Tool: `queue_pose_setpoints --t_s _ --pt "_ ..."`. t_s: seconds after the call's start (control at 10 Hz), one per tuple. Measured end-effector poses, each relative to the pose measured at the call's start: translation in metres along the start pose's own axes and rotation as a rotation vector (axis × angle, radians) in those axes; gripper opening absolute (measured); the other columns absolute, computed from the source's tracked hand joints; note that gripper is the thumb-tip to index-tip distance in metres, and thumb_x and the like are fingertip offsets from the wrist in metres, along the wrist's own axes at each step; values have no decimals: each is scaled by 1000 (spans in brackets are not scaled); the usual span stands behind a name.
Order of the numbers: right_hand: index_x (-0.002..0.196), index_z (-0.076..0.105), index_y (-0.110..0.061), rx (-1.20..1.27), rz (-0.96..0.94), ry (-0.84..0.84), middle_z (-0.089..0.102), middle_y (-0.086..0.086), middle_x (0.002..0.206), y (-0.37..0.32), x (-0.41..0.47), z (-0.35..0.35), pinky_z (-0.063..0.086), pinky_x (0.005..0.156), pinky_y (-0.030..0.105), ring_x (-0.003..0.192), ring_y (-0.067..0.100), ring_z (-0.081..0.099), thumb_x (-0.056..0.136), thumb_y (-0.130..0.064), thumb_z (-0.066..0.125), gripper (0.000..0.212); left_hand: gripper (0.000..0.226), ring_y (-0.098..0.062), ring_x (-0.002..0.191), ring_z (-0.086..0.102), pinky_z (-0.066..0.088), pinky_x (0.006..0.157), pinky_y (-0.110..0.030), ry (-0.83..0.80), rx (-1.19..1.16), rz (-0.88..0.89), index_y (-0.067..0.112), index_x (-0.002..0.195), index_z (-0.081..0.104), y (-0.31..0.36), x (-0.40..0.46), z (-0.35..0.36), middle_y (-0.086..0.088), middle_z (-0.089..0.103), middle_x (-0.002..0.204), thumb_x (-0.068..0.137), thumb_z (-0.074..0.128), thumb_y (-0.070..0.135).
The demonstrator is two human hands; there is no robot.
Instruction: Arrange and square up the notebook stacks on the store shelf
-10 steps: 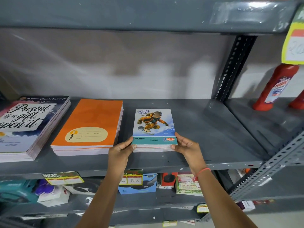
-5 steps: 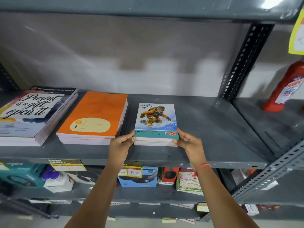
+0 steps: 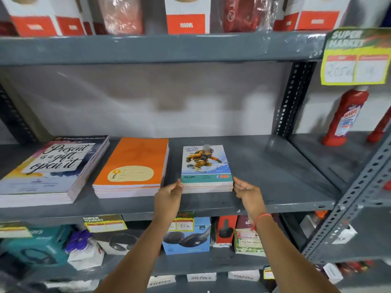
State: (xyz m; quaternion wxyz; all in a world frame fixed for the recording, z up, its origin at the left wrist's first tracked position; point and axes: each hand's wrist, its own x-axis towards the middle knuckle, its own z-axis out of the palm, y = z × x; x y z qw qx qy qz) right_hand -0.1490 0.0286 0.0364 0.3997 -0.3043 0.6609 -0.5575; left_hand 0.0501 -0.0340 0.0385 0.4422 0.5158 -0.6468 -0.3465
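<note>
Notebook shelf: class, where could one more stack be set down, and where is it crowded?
Free: bare shelf between the snowboarder stack and the perforated upright. Crowded: left side, where the orange stack and quote-cover stack sit close.

You had even, soft light, faint glare on the back wall [image 3: 148, 98], blurred top boxes [image 3: 186, 15], and bowed wide-angle edges.

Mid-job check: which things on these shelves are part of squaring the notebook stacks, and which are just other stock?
Part of the job:
- snowboarder notebook stack, left hand and right hand at its front corners
- orange notebook stack
- "Present is a gift" stack
- grey shelf

Just other stock:
- red bottle
- blue headphone box
- yellow price tag
- red-and-white cartons
</note>
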Motion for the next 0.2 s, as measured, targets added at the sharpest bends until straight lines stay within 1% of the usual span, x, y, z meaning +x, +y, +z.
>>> queue_pose_setpoints --t_s 0.1,0.2 --pt "128 55 -18 -245 -39 153 66 10 122 -2 -29 11 50 84 28 93 22 63 85 9 38 54 39 -16 65 62 53 65 -28 -118 234 187 12 130 49 16 -21 -18 -10 72 82 93 44 24" --pt "136 45 -25 -606 -230 274 69 11 110 -20 -65 26 44 61 29 65 24 58 84 0 40 58 48 -23 119 55 50 94 -39 -218 580 446 19 141 31 34 -29 -54 -3 43 144 96 34 33"
